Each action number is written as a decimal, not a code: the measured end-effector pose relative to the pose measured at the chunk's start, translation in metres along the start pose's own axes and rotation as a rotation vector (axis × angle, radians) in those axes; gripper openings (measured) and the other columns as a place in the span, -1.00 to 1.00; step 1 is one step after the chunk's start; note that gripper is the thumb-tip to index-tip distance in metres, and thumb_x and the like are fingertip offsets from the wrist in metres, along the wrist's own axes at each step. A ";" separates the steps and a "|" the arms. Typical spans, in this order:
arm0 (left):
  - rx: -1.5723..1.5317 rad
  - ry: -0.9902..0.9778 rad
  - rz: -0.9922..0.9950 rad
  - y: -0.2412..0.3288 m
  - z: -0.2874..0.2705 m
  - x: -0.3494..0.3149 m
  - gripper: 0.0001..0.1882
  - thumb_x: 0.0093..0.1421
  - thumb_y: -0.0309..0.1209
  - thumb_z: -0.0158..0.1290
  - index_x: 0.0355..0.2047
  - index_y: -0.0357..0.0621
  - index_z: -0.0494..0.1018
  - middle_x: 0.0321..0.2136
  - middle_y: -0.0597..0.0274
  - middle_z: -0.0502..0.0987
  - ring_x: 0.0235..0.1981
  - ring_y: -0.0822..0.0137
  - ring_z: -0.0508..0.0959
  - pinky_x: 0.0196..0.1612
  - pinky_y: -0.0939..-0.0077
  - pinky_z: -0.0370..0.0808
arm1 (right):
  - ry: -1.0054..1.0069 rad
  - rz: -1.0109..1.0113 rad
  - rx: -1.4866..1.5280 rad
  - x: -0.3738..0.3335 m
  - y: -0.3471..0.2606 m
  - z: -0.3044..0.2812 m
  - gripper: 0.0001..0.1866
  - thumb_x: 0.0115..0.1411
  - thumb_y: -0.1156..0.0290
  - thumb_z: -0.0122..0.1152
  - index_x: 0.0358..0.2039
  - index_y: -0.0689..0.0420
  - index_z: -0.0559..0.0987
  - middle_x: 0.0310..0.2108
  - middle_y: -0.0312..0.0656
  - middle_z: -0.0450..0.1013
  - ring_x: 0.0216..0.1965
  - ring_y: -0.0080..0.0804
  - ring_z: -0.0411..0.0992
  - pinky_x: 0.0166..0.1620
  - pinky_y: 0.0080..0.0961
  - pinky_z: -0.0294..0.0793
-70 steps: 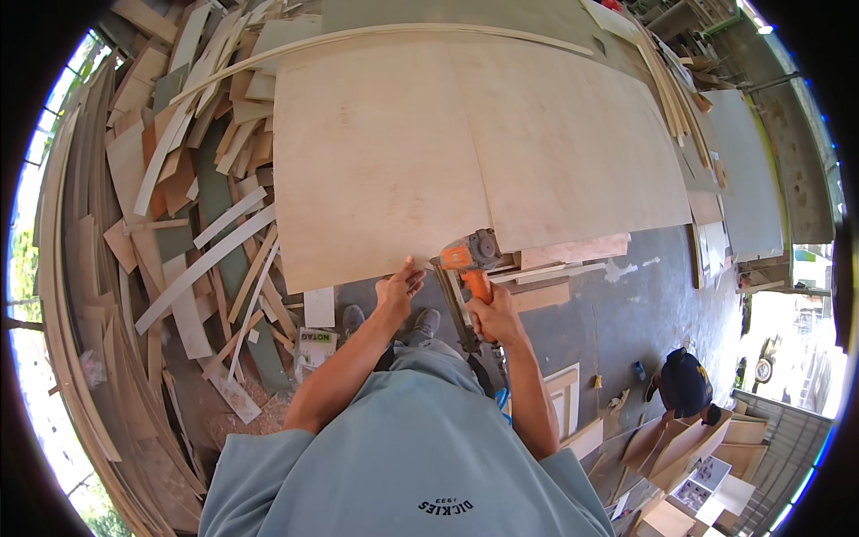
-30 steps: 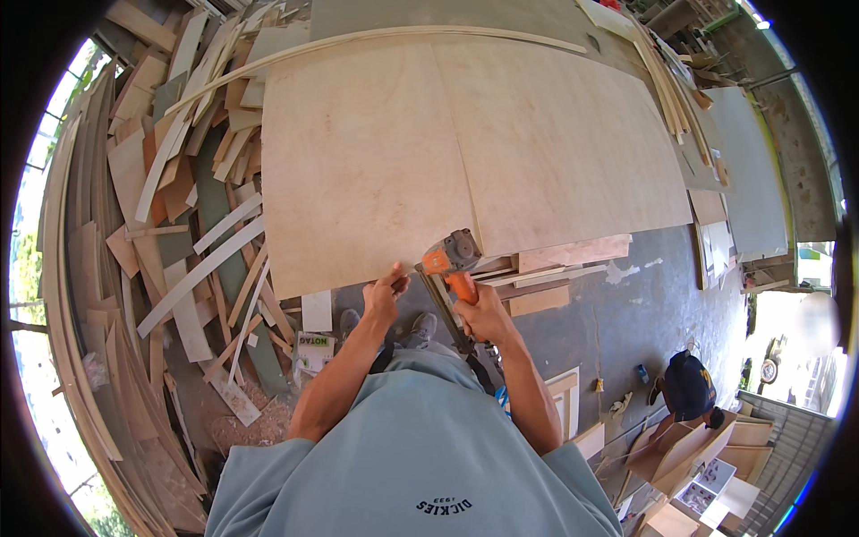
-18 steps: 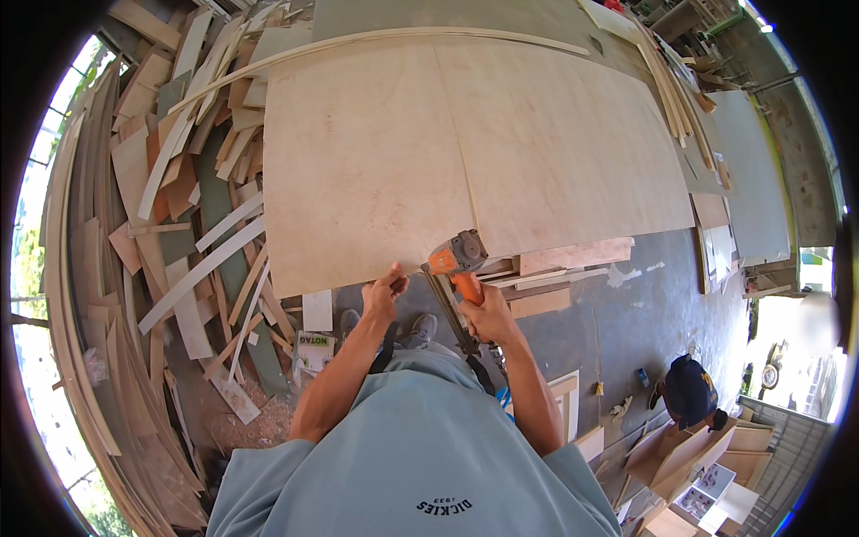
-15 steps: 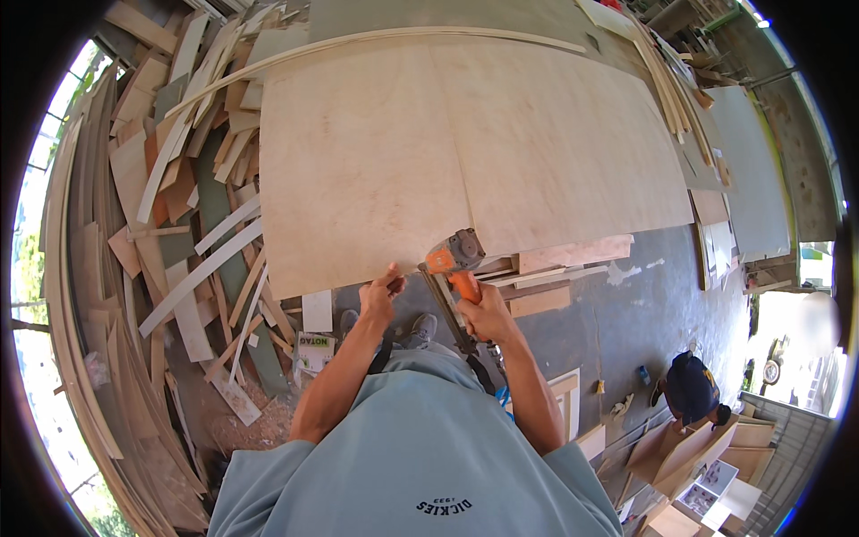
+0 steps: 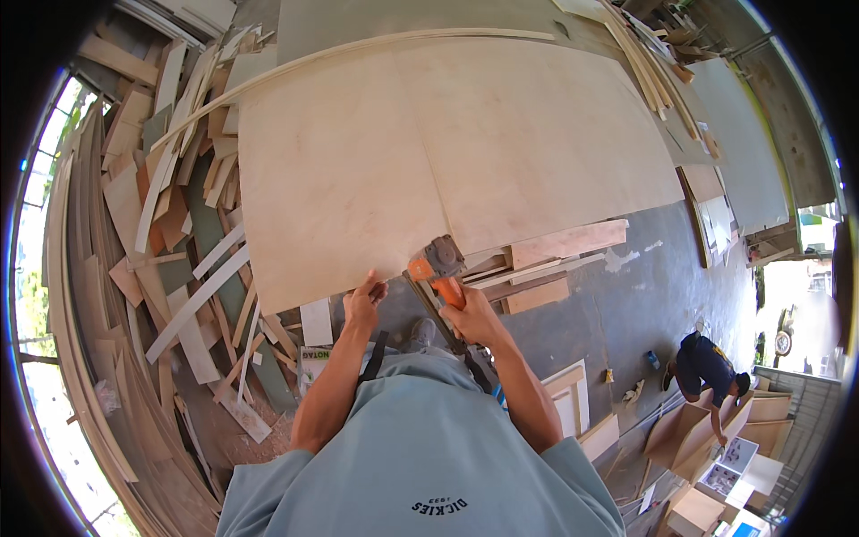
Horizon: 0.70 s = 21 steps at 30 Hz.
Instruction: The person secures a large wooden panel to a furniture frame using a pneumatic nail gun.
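Observation:
A large pale plywood sheet (image 5: pixel 429 152) lies flat in front of me, its near edge just above my hands. My left hand (image 5: pixel 362 302) grips that near edge with the fingers curled over it. My right hand (image 5: pixel 465 313) holds an orange and grey nail gun (image 5: pixel 437 264) by its handle, its head pressed against the sheet's near edge beside a seam. Timber strips (image 5: pixel 555 251) stick out from under the sheet to the right of the tool.
A heap of offcuts and wooden strips (image 5: pixel 179 224) fills the floor on the left. More boards (image 5: pixel 653 63) lean at the far right. A person (image 5: pixel 707 367) crouches over small panels and boxes at the lower right on the grey concrete floor (image 5: pixel 626 304).
The nail gun and both hands have shifted left along the sheet's near edge since the oldest frame, then held still. The person at the lower right has moved a little.

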<state>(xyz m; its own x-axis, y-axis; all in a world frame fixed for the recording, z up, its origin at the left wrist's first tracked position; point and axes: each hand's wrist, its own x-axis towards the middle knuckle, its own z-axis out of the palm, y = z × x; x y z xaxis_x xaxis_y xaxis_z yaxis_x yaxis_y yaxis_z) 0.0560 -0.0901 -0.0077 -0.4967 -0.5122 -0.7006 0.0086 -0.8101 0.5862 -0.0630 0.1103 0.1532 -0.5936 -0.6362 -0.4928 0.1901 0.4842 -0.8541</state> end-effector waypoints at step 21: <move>-0.206 -0.080 -0.123 -0.090 0.142 0.024 -0.65 0.23 -0.52 0.14 0.00 -0.25 0.34 -0.05 0.09 0.48 -0.04 0.13 0.52 0.03 0.11 0.57 | 0.766 0.371 0.057 -0.090 0.205 -0.103 -0.68 0.08 0.43 0.25 -0.20 0.30 0.41 -0.68 -0.24 0.35 -0.76 -0.49 0.34 -0.71 -0.49 0.30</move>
<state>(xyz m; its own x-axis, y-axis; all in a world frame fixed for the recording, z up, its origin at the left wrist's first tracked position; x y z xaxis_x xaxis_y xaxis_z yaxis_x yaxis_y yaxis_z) -0.0796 0.0107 -0.0198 -0.5718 -0.3886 -0.7225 0.1160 -0.9102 0.3977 -0.0515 0.3286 0.0396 -0.8464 0.1496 -0.5112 0.5037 0.5369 -0.6768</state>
